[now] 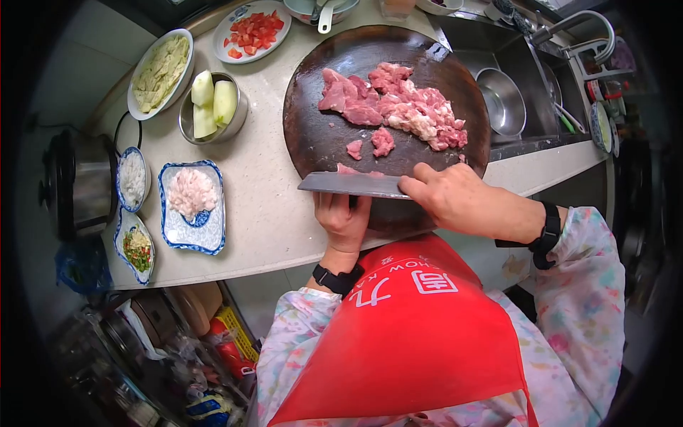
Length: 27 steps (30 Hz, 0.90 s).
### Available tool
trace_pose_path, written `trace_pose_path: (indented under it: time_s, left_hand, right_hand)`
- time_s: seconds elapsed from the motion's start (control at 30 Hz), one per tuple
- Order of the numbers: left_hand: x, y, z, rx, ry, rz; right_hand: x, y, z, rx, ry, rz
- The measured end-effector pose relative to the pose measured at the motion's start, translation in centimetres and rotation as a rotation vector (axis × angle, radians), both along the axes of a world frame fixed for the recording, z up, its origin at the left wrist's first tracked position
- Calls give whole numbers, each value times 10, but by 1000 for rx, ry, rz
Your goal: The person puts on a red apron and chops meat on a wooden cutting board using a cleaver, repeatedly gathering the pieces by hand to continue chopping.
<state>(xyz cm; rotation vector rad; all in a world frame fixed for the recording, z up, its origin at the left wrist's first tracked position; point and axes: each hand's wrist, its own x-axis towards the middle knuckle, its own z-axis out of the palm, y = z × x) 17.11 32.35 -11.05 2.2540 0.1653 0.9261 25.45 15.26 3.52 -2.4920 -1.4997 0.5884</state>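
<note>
My right hand (452,196) grips a cleaver (352,184) whose wide blade points left across the near part of a round, dark wooden chopping board (313,135). Close under the blade is my left hand (343,222), its fingers bent and their tips hidden behind the steel. A strip of raw meat (359,171) shows just past the blade's far side. Further up the board lie a larger slab of raw meat (348,98) and a heap of cut, fatty meat (420,110). Two small meat pieces (383,141) rest between the heap and the cleaver.
Left of the board are a blue-edged dish of pale minced food (192,191), a metal bowl of peeled vegetable chunks (243,117), a plate of diced red pieces (224,48) and an oval dish (188,67). A sink with a metal basin (504,99) is at the right.
</note>
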Motion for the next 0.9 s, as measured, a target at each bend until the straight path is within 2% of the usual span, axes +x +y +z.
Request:
trace_pose_path:
  time_s: [0.3,0.37,0.4,0.47,0.6,0.63,0.73,0.8,0.9]
  left_hand:
    - [2,-1,-5,-45,-23,16]
    - [3,-1,1,-40,-14,1]
    - [4,0,3,-34,-7,-10]
    - [5,0,5,-35,-33,-23]
    - [6,1,0,-32,-69,-19]
    - [1,2,1,-22,14,-19]
    - [1,3,-2,-4,-48,-26]
    - [-1,3,-5,-3,-35,-38]
    - [0,4,-9,-21,-9,-40]
  right_hand:
    - [0,57,-30,143,-69,2]
    - [9,55,-29,167,-89,-26]
    - [10,54,-34,265,-128,-129]
    - [16,49,-36,223,-111,-236]
    - [0,26,-11,157,8,-226]
    - [-4,21,-5,121,24,-174]
    - [-13,6,-2,102,24,-109]
    - [-15,0,3,-11,28,-103]
    - [-6,8,-6,43,28,-47]
